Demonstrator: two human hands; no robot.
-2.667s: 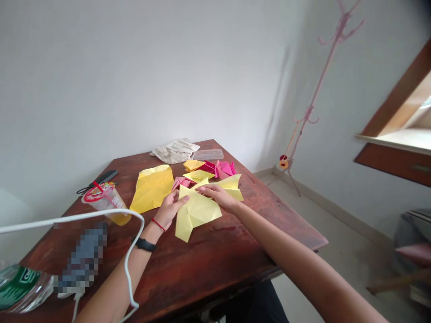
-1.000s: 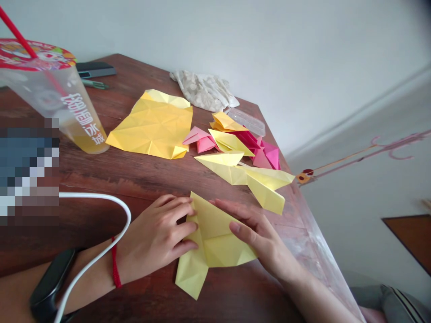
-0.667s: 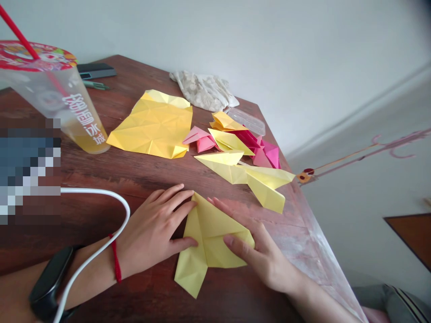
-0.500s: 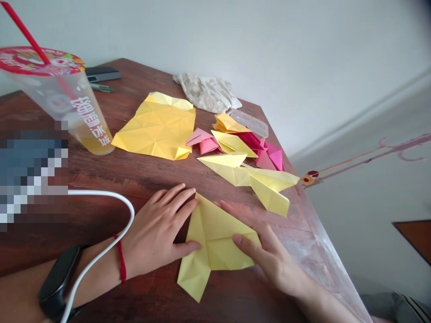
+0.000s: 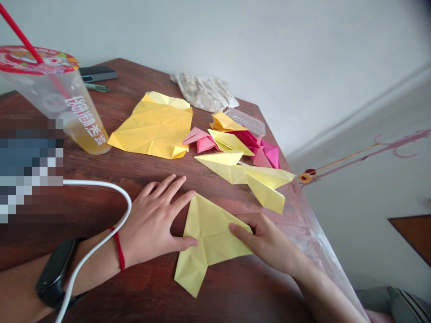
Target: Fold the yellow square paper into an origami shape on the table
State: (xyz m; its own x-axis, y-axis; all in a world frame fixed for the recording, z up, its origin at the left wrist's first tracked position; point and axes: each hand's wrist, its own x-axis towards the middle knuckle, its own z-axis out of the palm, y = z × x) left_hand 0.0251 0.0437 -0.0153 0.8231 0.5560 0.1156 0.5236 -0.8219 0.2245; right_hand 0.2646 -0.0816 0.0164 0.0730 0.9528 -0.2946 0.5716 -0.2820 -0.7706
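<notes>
A pale yellow sheet of folded origami paper [image 5: 215, 237] lies on the dark wooden table [image 5: 134, 291], with creases crossing it and a pointed flap toward me. My left hand [image 5: 155, 220] rests flat at its left side, fingers spread; the thumb presses on the paper and the index fingertip touches its top corner. At the right edge my right hand [image 5: 269, 237] pinches the paper, thumb on top and the other fingers curled beneath or behind it, partly hidden. Just beyond lies another pale yellow folded piece [image 5: 242, 175].
Behind are a creased orange-yellow sheet [image 5: 151, 125], pink folded paper [image 5: 202, 140], magenta folded paper [image 5: 269, 154], a clear plastic lid [image 5: 247, 121] and a crumpled cloth [image 5: 205, 92]. A drink cup [image 5: 84, 121] stands left. A white cable [image 5: 101, 255] crosses over my left forearm.
My right hand's fingers have drawn in from the paper's upper edge and now grip its right side. My left fingers have spread wider. The view has shifted slightly.
</notes>
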